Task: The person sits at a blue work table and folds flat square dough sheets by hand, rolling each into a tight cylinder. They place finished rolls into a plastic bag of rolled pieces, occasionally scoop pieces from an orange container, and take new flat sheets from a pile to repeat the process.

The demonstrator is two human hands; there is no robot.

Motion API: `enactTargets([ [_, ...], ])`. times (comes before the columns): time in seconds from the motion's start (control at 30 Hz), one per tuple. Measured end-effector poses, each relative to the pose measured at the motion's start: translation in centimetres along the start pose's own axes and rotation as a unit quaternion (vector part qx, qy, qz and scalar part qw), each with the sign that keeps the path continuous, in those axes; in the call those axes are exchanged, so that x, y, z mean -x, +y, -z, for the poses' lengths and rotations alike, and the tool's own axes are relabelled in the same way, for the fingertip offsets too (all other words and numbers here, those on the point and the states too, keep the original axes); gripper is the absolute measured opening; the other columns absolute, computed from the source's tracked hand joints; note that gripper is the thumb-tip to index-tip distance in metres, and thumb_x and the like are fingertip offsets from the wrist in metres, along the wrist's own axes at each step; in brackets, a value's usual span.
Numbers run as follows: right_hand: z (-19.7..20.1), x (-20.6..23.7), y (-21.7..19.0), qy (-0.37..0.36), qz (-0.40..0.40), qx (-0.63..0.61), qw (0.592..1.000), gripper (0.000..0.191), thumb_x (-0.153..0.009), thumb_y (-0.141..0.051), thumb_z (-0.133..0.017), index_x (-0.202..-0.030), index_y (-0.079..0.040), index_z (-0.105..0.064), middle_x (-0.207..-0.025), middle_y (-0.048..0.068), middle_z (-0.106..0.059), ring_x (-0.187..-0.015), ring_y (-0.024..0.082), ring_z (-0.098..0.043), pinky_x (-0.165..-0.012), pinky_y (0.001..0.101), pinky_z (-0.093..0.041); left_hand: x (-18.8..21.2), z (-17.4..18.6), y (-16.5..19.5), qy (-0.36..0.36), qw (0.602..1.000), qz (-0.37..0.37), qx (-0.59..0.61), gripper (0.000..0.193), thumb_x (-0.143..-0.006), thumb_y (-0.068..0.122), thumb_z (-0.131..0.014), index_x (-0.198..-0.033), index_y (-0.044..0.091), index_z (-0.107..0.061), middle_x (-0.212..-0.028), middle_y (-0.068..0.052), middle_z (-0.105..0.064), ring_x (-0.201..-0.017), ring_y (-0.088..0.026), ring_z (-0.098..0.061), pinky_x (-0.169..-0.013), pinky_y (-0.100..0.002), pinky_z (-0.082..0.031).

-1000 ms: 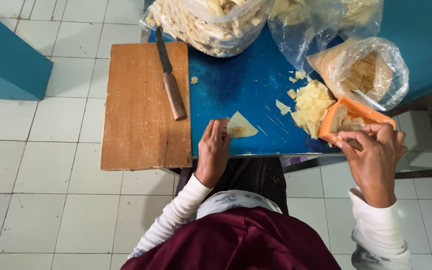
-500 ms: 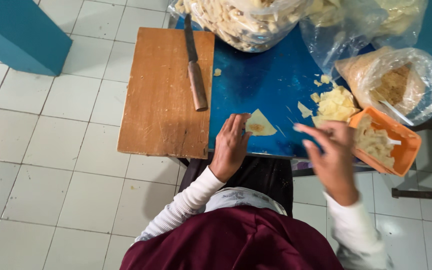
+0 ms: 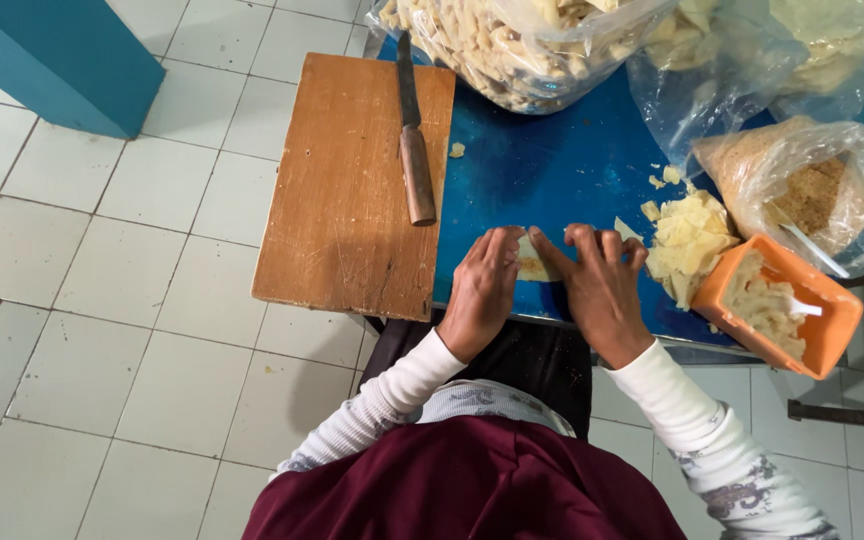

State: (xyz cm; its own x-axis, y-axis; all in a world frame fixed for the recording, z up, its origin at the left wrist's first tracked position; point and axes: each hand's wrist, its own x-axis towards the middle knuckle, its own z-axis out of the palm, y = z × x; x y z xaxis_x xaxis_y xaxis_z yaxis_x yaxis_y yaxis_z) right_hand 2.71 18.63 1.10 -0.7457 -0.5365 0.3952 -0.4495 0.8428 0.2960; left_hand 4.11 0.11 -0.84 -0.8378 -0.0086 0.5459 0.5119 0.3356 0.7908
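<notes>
step: left hand (image 3: 482,295) and right hand (image 3: 602,290) press pale wrapper (image 3: 533,262), fingers flat, gripping nothing
place: blue worktop (image 3: 542,170) near edge
next: likely fold, even pressure

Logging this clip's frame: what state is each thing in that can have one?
Left hand: fingers pressing on the wrapper.
Right hand: fingers pressing on the wrapper.
Wrapper: flat on the blue table, mostly covered.
Knife: lying unused on the cutting board.
Orange tub: open, holding filling and a spoon.
Big bag: open, full.
</notes>
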Motion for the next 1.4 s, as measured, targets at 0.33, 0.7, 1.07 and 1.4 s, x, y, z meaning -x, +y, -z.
enactTargets([
  [0.33, 2.2, 2.0, 2.2, 0.006, -0.076, -0.154, 0.985, 0.035, -0.095, -0.005, -0.065, -0.121, -0.024, -0.076, -0.114, 0.001, -0.054, -0.107, 0.024, -0.048, -0.091, 0.0450, -0.036, 0.0, 0.0, -0.5, -0.038, 0.999, 0.019, 0.025, 0.050, -0.084, -0.003, -0.075, -0.129, 0.002, -0.053, -0.110, -0.016, -0.062, -0.100, -0.033, -0.067, -0.084, -0.039, -0.057],
  [0.7, 2.2, 4.3, -1.0, 0.040, -0.170, -0.269, 0.947, 0.030, -0.094, -0.001, -0.066, -0.121, -0.013, -0.074, -0.120, 0.003, -0.070, -0.109, 0.025, -0.062, -0.092, 0.0410, -0.039, 0.0, -0.1, -0.8, -0.076, 0.997, -0.010, -0.019, 0.050, -0.085, -0.002, -0.072, -0.130, 0.003, -0.050, -0.118, -0.017, -0.061, -0.109, -0.038, -0.062, -0.089, -0.044, -0.054],
  [1.07, 2.4, 1.9, -2.3, 0.066, -0.148, -0.359, 0.919, 0.044, -0.089, -0.005, -0.076, -0.132, -0.007, -0.066, -0.117, 0.009, -0.073, -0.109, 0.027, -0.068, -0.096, 0.0395, -0.049, 0.3, 0.0, -0.7, -0.091, 0.995, -0.036, -0.034, 0.046, -0.089, -0.002, -0.066, -0.133, 0.002, -0.050, -0.122, -0.018, -0.060, -0.114, -0.039, -0.059, -0.095, -0.045, -0.051],
  [1.4, 1.7, 0.5, -1.5, 0.063, -0.105, -0.334, 0.935, 0.018, -0.091, -0.006, -0.076, -0.109, -0.007, -0.073, -0.105, 0.007, -0.075, -0.096, 0.029, -0.069, -0.088, 0.0393, -0.051, -0.7, 0.7, -0.4, -0.122, 0.991, -0.054, 0.000, 0.058, -0.081, 0.000, -0.075, -0.133, -0.001, -0.048, -0.124, -0.018, -0.057, -0.115, -0.042, -0.058, -0.094, -0.045, -0.051],
])
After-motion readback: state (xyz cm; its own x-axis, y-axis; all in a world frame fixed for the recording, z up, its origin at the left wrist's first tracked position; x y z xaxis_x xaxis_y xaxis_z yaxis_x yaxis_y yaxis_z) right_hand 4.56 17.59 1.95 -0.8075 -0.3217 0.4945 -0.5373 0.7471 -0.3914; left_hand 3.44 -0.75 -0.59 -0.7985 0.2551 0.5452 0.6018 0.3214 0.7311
